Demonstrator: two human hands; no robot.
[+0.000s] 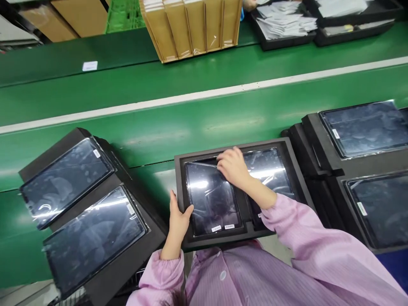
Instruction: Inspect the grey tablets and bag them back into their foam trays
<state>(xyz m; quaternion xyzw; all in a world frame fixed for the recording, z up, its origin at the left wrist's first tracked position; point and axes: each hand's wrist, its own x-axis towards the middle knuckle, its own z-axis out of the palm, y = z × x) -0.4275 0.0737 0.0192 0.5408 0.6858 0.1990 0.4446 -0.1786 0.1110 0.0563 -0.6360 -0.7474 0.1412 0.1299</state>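
Note:
In front of me lies a black foam tray point(210, 243) with two screen panels side by side in its recesses. The left panel point(212, 199) is glossy, covered by clear film, with two small white labels along its near edge. My left hand point(179, 219) grips the tray's left side, thumb over the rim. My right hand point(234, 168) is over the top right corner of the left panel, its fingers bent downward and slightly blurred. What those fingertips pinch, if anything, is hidden. My right forearm partly covers the right panel point(269, 170).
At left, a tilted stack of black trays point(127, 238) carries two film-covered panels. More stacked trays point(314, 148) with panels stand at right. Beyond the green bench point(204, 123) are a cardboard box point(194, 32), a green crate point(125, 15), black bins point(287, 40) of white packets, and part of another person's hand point(249, 4).

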